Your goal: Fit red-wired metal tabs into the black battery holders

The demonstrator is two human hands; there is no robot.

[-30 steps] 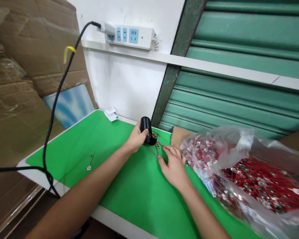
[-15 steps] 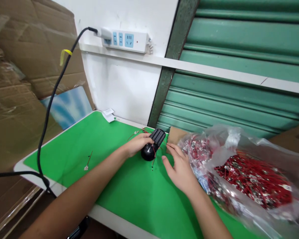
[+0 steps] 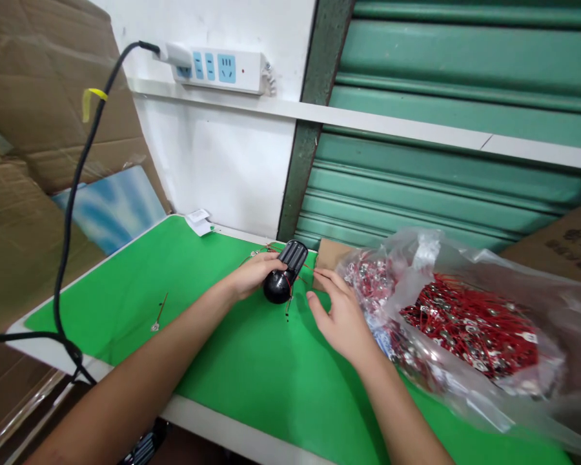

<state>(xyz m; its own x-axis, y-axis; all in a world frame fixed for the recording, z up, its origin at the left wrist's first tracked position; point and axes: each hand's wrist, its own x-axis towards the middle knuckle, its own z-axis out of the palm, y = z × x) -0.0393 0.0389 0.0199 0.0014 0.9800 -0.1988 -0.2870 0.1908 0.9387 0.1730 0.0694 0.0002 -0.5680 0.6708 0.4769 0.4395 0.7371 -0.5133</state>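
Observation:
My left hand (image 3: 252, 274) rests on a black handheld device (image 3: 285, 274) lying on the green table mat (image 3: 140, 284), its fingers curled over its rounded end. A few thin red wires with metal tabs (image 3: 290, 298) trail from under the device. My right hand (image 3: 339, 316) hovers just right of the device with fingers spread, its fingertips close to a red wire near the bag's edge. A clear plastic bag (image 3: 469, 329) full of red wires with metal tabs lies at the right, touching my right wrist.
One loose wire with a tab (image 3: 157, 316) lies on the mat at the left. A black cable (image 3: 72, 213) runs from a wall power strip (image 3: 213, 67) down past the table's left edge. Cardboard (image 3: 33, 129) leans at the left; a green shutter (image 3: 445, 174) stands behind.
My left hand has tipped the black device from upright to lying flat on the mat. My right hand has drawn back slightly toward the bag. The view has shifted right.

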